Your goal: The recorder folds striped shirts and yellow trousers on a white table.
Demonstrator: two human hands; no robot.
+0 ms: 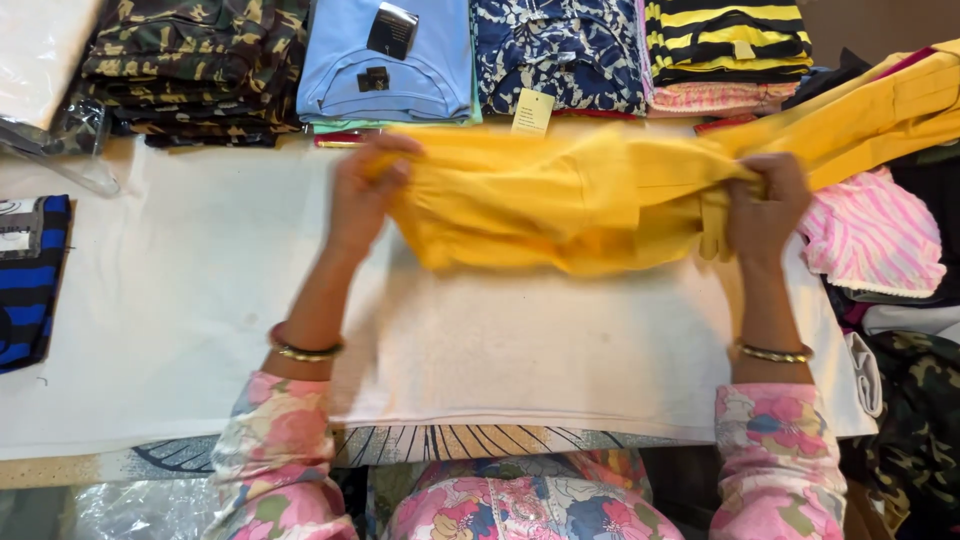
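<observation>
Over the far half of the white-covered counter [180, 300] we hold a yellow garment [540, 200] stretched between our two hands. Our left hand [365, 190] is closed on its left end, fingers curled into the cloth, and our right hand [765, 205] is closed on its right end, where the fabric bunches up and trails off toward the counter's right edge. The garment hangs in loose layers, partly doubled over itself, with its lower edge just meeting the white cover. By our judgement the folding is only partway along: the cloth is gathered and doubled but not yet laid flat or squared, and nothing of it rests as a finished bundle.

Counting what lies about us: one yellow garment is in hand. Along the far edge we see four folded stacks, namely a camouflage stack [195, 65], a light blue shirt [390, 55] with dark tags, a blue and white patterned garment [560, 50] with a pale paper tag, and a yellow and black striped stack [725, 40] lying on something pink. At the left edge lies one blue and black striped garment [30, 280]. At the right edge we count one pink and white striped piece [870, 240], with another camouflage piece [915, 420] near the right corner. Each wrist carries one gold bangle, two in all.
</observation>
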